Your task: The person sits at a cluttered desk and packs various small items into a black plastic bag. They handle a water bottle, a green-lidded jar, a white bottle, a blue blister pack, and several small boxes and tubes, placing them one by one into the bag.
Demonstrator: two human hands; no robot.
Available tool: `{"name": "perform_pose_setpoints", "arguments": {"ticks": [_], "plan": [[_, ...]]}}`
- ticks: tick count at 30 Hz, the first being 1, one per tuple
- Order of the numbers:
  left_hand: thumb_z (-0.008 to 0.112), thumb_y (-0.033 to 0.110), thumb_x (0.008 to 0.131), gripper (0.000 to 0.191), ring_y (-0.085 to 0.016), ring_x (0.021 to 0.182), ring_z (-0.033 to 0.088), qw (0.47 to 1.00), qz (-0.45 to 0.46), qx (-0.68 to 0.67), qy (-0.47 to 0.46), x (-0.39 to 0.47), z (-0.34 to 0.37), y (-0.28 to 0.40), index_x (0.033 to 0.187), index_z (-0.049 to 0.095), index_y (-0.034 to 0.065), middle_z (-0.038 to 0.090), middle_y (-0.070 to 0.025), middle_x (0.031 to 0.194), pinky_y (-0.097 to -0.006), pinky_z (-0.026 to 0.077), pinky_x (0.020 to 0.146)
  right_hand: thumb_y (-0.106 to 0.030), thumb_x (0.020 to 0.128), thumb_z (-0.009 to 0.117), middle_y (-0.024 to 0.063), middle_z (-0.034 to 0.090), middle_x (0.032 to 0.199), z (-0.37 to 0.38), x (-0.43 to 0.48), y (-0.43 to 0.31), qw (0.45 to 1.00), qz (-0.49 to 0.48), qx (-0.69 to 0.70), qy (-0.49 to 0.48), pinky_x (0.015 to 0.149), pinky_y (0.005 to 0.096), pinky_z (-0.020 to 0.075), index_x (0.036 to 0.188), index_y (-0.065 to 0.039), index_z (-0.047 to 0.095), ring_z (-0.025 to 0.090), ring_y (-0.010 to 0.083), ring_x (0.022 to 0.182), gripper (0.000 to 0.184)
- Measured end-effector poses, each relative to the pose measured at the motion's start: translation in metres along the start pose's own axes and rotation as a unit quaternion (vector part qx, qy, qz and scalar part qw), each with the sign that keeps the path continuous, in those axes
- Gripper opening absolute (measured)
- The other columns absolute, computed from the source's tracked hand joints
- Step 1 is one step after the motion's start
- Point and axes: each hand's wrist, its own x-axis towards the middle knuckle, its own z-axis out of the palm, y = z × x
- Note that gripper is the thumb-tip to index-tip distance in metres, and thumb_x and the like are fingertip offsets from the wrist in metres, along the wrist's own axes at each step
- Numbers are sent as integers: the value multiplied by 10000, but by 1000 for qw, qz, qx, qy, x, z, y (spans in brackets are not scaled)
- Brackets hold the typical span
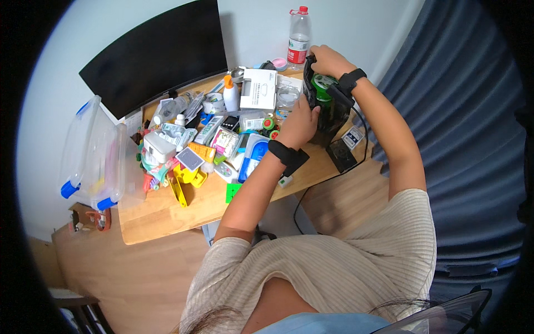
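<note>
A black bag (308, 85) stands at the right end of the wooden table, with a green-topped container (322, 85) showing beside or within it. My right hand (329, 61) grips the bag's upper rim at its far side, close to a clear plastic bottle (298, 37) with a red cap. Lower on the same rim is my left hand (299, 123), its fingers closed over the dark edge. Both wrists wear black straps. Left of my hands lie a clear round jar (288, 97) and a white cardboard box (258, 89). What the bag's lower part holds is hidden.
Mixed small items cover much of the table (154, 219), among them a white bottle with orange cap (230, 94), a playing card (190, 159) and a green cube (232, 193). A monitor (158, 50) stands behind. A clear plastic bin (100, 154) is at left; a cable (329, 178) hangs at right.
</note>
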Motion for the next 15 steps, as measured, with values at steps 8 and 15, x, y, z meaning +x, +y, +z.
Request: {"name": "perform_pose_setpoints", "arguments": {"ticks": [8,15], "plan": [[589,282,1027,511,-523,1126,596,1000,24,-2,7,-24,-41,36,1337,458,-102,583,-332,1248,-539,523,933,-228,887,684,285,615,1238,-15,-40,-38,995,-71,22,59,952,518,537,1294,-57,633,641,488,1103,445],[629,301,1006,569,-513,1244,558,1000,3,-6,-4,-43,-79,52,1393,485,-90,546,-345,1379,-508,483,1047,-286,892,681,265,619,1246,-12,-56,-56,985,-116,82,96,979,499,521,1350,-66,616,616,472,1147,512]]}}
